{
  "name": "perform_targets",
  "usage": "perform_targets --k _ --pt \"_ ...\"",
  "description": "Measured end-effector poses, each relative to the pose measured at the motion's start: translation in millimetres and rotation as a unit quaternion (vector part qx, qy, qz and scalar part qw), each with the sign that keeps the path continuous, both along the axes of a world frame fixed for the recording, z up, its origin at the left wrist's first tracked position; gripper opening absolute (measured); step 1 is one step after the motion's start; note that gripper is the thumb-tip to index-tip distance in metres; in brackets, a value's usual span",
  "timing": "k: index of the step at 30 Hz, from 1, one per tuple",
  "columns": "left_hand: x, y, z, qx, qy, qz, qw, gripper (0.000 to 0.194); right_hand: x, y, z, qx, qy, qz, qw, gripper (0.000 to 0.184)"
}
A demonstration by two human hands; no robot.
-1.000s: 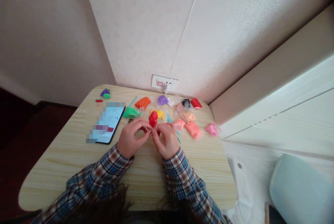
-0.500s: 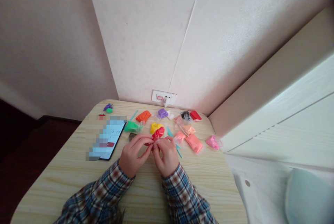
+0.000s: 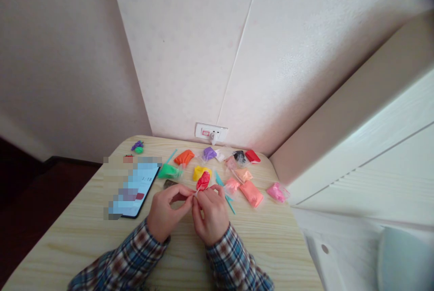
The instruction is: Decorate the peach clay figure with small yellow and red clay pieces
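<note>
Between my fingertips is the twisted neck of a small clear bag of red clay [image 3: 203,181], its filled end pointing away from me. My left hand [image 3: 167,212] pinches this neck from the left. Thumb and fingers of my right hand [image 3: 212,215] are closed on it from the right. Just beyond the red bag lies a bag of yellow clay [image 3: 199,173]. A dark packet [image 3: 169,184] is partly hidden behind my left hand. Beside my right fingers are blue plastic tools [image 3: 230,205].
A phone [image 3: 144,191] lies at left on the wooden table [image 3: 77,237]. Bags of green [image 3: 168,171], orange [image 3: 184,157], purple [image 3: 209,153], salmon [image 3: 251,193] and pink clay [image 3: 277,192] are spread around. Small purple grapes [image 3: 137,145] sit far left. A wall socket [image 3: 211,133] is behind.
Both hands and the red bag have shifted slightly left and nearer in view, as the camera tilted. The bag's twisted neck now shows more clearly between my fingers.
</note>
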State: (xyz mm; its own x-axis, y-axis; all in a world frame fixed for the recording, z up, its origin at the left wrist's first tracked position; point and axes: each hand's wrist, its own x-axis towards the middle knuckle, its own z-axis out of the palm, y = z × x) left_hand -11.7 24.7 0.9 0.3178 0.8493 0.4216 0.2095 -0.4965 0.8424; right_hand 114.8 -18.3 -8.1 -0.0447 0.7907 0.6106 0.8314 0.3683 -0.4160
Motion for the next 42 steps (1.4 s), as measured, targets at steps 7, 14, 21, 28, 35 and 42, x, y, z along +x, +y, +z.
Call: perform_targets --k 7,14,21,28,35,42 --pt "2.3 2.7 -0.6 -0.107 -0.045 -0.004 0.993 0.005 0.1 2.6 -1.6 -0.007 -0.002 0.004 1.0 0.017" --pt "3.9 7.9 -5.3 -0.122 -0.06 -0.014 0.991 0.004 2.9 5.1 -0.7 -0.025 0.022 0.005 0.999 0.021" --pt "-0.1 9.9 -6.8 0.02 -0.022 -0.037 0.999 0.015 5.5 5.6 -0.2 -0.027 0.001 0.0 1.0 0.019" --pt "0.0 7.3 1.3 0.142 0.035 0.012 0.989 0.013 3.0 6.2 6.2 -0.047 0.017 -0.033 0.998 0.023" --pt "0.1 8.8 2.5 0.187 0.061 0.039 0.98 0.013 -1.0 7.1 5.9 -0.065 -0.002 -0.072 0.995 0.016" --pt "-0.1 8.8 -3.0 0.233 0.085 0.047 0.968 0.015 -4.4 12.3 6.6 -0.084 -0.049 -0.084 0.992 0.012"
